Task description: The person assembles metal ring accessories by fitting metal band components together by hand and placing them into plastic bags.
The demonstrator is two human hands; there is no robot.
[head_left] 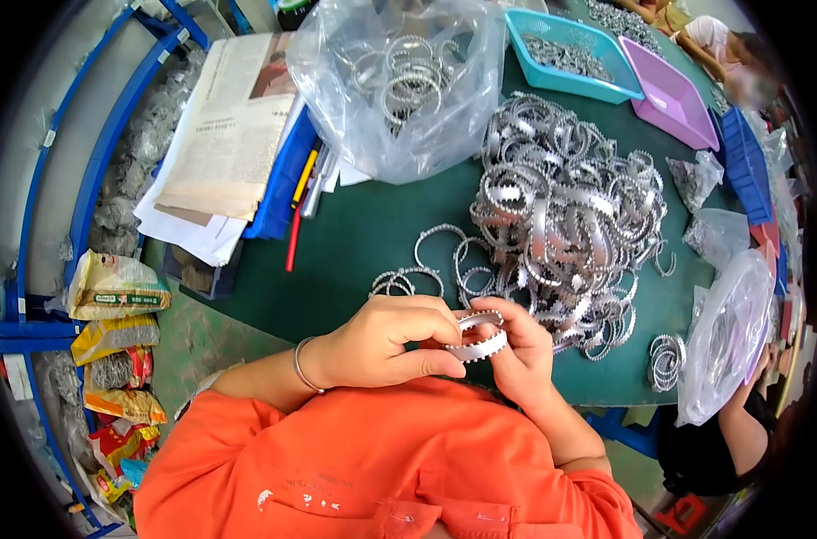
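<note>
Thumb and fingers of my left hand [386, 341] pinched one toothed metal ring [482, 348] at its 9 o'clock side, while my right hand [523, 350] gripped it at 3 o'clock, the fingers curled, not spread. So the ring lay between my two hands, touching both, close in front of my shirt [363, 449]. It stood on edge, tipped so that I looked into its loop; its longer axis, as I saw it, ran roughly from 8 to 2 o'clock.

The tangled heap of similar rings [538, 234] lay at 1 o'clock from the held one, and my right hand was the nearer to it. A few loose rings [440, 229] lay around 11 o'clock, and a small coiled bundle [667, 363] sat near 3 o'clock.

Counting up, I had one ring in hand; the heap was too knotted to number. One clear bag with rings inside [336, 117] stood at 11 o'clock, one turquoise basket [574, 83] at 1 o'clock, and one pink tray [664, 90] just beside it. One red pen [293, 238] and one yellow pen [305, 178] lay at 10 o'clock, by a newspaper [233, 117]. I saw at least two other people, one [718, 45] toward 1 o'clock, another's arm [745, 436] toward 4.
</note>
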